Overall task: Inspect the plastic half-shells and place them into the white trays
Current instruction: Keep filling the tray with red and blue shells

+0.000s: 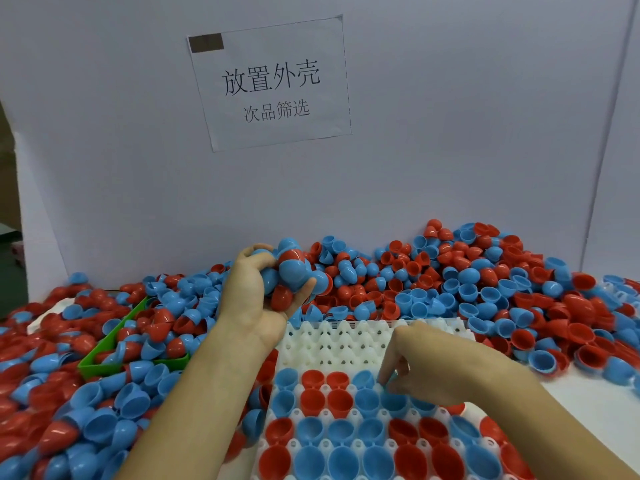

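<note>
A white tray (349, 341) with cone-shaped pegs lies in front of me. Its near rows hold red and blue half-shells with their open sides up, and its far rows are bare. My left hand (252, 299) is raised above the tray's far left corner and grips a bunch of red and blue half-shells (294, 271). My right hand (412, 362) is lowered over the tray, fingers pointing down onto a blue half-shell (394, 398) in the filled part. I cannot tell whether those fingers pinch it.
A big heap of loose red and blue half-shells (485, 282) surrounds the tray on the left, back and right. A green bin (104, 355) with shells sits at the left. A white board with a paper sign (273, 84) closes the back.
</note>
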Motion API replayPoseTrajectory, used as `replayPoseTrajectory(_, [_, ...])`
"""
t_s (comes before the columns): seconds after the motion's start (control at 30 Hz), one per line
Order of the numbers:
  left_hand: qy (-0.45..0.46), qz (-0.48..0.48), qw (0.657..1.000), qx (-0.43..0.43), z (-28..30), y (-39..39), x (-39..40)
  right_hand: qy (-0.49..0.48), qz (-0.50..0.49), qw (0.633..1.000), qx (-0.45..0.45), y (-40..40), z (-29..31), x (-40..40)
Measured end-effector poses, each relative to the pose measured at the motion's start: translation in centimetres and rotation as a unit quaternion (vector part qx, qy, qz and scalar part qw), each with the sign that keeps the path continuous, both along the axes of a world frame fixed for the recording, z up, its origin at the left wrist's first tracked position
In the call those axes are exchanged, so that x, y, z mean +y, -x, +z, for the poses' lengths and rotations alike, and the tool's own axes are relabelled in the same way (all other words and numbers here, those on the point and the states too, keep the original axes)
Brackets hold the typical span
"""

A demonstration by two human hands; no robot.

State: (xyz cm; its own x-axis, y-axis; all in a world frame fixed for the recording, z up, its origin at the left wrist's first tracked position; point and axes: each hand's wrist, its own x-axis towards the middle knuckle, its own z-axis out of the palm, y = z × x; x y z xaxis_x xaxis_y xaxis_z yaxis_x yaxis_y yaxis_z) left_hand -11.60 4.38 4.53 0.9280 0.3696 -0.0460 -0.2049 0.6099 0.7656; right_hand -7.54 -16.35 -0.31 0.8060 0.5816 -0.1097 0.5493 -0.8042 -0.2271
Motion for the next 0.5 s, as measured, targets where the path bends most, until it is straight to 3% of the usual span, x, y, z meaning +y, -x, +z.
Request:
replayPoseTrajectory(0.27, [-0.009, -0.017, 1.0, 0.001, -0.2, 0.1, -0.6, -0.039, -0.007, 0.998, -0.051, 0.5, 1.1, -0.1])
replayPoseTrajectory(0.4, [-0.033, -0.053, 0.998, -0.014, -0.5, 0.3, -1.3, -0.186, -0.008, 0.975, -0.119, 0.9, 2.1, 0.4])
replayPoseTrajectory(0.5, [-0.044, -0.085, 0.995, -0.035, -0.7, 0.3, -1.5, -0.29, -0.041, 0.953, -0.082, 1.0, 2.6, 0.9])
